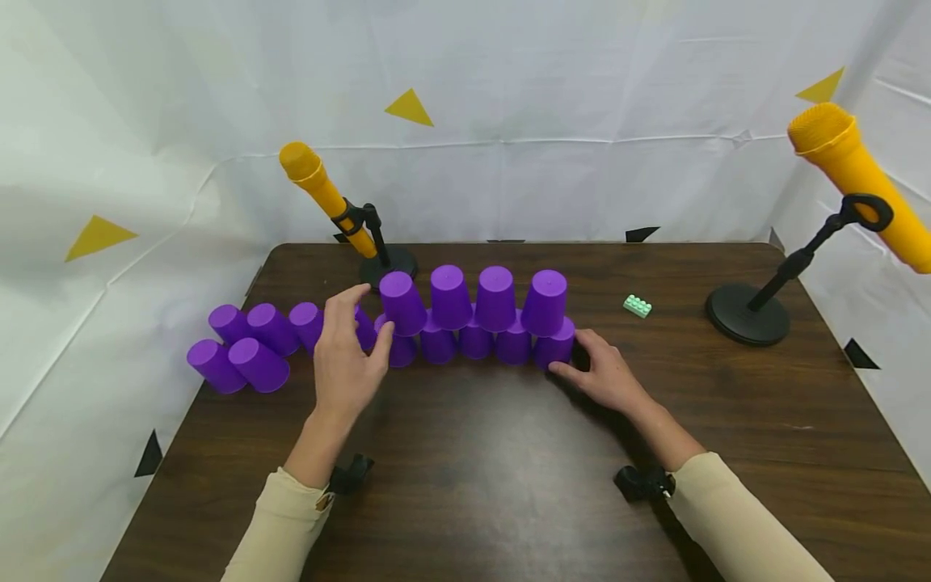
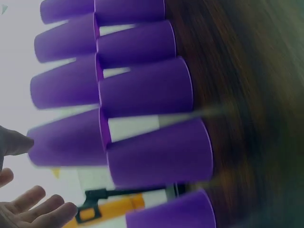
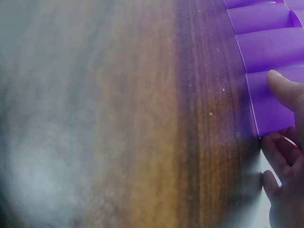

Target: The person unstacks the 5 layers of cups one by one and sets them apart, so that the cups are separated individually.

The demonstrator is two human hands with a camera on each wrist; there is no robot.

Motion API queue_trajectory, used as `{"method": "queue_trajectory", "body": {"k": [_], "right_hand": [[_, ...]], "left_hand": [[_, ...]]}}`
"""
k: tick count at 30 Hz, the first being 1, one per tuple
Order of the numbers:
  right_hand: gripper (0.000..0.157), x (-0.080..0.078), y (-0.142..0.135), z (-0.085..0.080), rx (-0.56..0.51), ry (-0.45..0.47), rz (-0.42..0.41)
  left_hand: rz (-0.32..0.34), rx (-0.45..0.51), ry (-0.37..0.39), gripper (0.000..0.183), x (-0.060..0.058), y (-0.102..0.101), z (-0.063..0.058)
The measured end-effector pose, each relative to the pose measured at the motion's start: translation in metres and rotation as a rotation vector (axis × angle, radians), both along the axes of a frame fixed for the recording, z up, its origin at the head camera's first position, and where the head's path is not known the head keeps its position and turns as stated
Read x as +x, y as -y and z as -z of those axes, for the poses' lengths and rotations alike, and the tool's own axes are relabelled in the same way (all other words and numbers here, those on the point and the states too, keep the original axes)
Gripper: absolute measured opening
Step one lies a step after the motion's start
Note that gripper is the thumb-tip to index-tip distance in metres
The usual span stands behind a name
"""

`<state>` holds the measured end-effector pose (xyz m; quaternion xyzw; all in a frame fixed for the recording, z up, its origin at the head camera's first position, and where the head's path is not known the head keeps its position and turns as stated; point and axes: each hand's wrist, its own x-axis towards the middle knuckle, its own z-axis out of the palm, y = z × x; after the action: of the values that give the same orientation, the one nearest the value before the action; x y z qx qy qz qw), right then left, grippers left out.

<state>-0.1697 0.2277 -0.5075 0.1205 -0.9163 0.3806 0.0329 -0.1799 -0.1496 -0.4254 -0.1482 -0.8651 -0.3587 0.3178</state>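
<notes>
Several upside-down purple cups stand side by side in a bottom row (image 1: 476,343), with a second row of purple cups (image 1: 497,299) bridging the gaps above. My left hand (image 1: 345,347) is beside the left end of the upper row, thumb and fingers spread apart. In the left wrist view, its thumb tip is at the base of the end upper cup (image 2: 69,140); whether it touches is unclear. My right hand (image 1: 604,376) holds the rightmost bottom cup (image 3: 270,104), thumb on the front and fingers behind. Part of the bottom row's left end is hidden by my left hand.
More upside-down purple cups (image 1: 259,365) cluster at the table's left. Behind the rows stands a yellow microphone (image 1: 320,190) on a black stand; another yellow microphone (image 1: 865,186) is at the right. A mint-green toy brick (image 1: 637,305) lies right of the cups on the brown table (image 1: 494,485).
</notes>
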Motion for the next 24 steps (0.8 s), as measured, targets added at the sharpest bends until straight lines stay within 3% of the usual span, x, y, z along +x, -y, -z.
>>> {"method": "queue_trajectory", "body": {"k": [7, 24], "right_hand": [[0.062, 0.000, 0.000, 0.001, 0.003, -0.024, -0.001], [0.063, 0.001, 0.000, 0.000, -0.003, -0.023, -0.004]], "left_hand": [[0.086, 0.040, 0.055, 0.058, -0.017, -0.024, 0.003], [0.080, 0.084, 0.074, 0.041, -0.024, -0.027, 0.009]]}}
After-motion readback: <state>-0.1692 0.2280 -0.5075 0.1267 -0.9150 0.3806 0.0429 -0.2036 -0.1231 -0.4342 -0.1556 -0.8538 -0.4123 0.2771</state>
